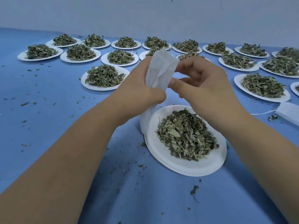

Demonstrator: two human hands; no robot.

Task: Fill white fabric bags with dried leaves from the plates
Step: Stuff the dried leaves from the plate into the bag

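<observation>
Left hand [142, 89] gripping creased white bag [159, 70], right hand [205, 88] pinching its edge

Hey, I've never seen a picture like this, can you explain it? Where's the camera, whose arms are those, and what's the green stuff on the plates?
There is no machine here. These are a person's two bare arms, filmed by a wide-angle camera worn on their head and looking forward and down.

The left hand grips a white fabric bag around its middle. The right hand pinches the bag's top edge, apparently to open it.

Below them sits the nearest plate, heaped with dried leaves and resting on more plates. Many other plates, heaped alike, stand on the blue table cover, with leaf crumbs scattered around. Another white bag with a string lies at the right edge.
</observation>
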